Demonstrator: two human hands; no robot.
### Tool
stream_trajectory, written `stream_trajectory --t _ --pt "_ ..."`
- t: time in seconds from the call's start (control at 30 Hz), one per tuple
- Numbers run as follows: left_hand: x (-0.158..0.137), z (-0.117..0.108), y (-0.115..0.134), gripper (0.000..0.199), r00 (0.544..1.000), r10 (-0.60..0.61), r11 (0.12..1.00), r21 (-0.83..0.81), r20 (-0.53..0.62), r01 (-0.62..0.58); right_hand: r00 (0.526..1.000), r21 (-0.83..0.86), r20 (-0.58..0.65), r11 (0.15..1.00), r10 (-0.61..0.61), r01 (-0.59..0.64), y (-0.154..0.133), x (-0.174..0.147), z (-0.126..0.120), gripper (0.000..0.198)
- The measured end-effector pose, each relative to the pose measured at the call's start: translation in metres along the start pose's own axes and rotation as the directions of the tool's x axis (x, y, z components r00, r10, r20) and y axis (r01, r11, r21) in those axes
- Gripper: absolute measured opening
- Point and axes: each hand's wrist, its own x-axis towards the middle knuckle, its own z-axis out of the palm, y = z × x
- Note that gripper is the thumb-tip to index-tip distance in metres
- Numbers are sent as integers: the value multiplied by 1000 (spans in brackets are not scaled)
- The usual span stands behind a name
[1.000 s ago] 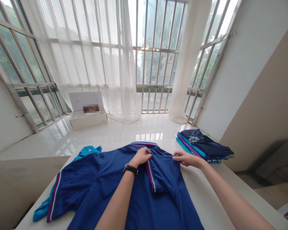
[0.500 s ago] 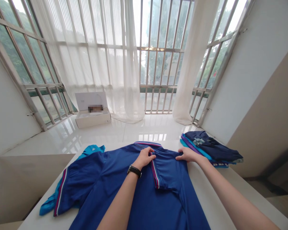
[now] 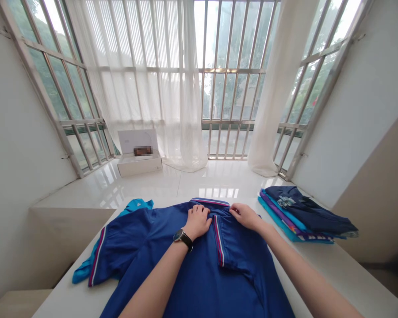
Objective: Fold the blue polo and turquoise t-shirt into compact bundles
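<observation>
A dark blue polo shirt (image 3: 182, 269) lies spread out with its back up, its collar (image 3: 208, 202) at the far end. White and red stripes edge the collar and cuffs. The right sleeve (image 3: 234, 245) is folded inward over the body, while the left sleeve (image 3: 119, 240) sticks out sideways. My left hand (image 3: 198, 221), with a black-strapped watch on its wrist, rests on the shirt below the collar, fingers spread. Just right of the collar, my right hand (image 3: 247, 216) pinches the shirt's shoulder cloth between curled fingers.
A stack of folded clothes (image 3: 305, 216) sits on the right of the white table (image 3: 348, 269). Bright blue cloth (image 3: 82, 267) shows from under the left sleeve. Behind are a tiled window ledge (image 3: 172, 187), an open white box (image 3: 141, 166) and sheer curtains (image 3: 185, 110).
My left hand has let go of the folded sleeve's cuff and now lies on the shirt to its left. My right hand has moved left along the shoulder towards the collar. The view has shifted slightly.
</observation>
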Motion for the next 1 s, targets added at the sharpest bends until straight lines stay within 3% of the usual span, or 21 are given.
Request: stream_trajectory --t 0.17,0.37,0.53,0.73,0.83,1.0 --pt "-14 9 -4 60 993 -96 989 107 -69 103 991 -50 -44 990 128 -130 -7 12 32 32" --pt "-15 14 -16 76 992 -123 984 130 -9 123 976 34 -18 976 216 -215 8 34 33 29" --pt "-4 9 -20 81 993 -110 988 112 52 103 977 128 39 969 210 -213 27 57 26 23" --pt "6 2 -23 84 987 -108 991 87 118 98 979 150 13 968 202 -201 34 83 26 29" --pt "2 3 -23 87 989 -131 987 105 71 123 982 157 5 970 190 -188 35 84 28 35" --pt "-8 7 -23 106 960 -280 947 156 -23 280 990 219 71 966 121 -134 38 78 21 38"
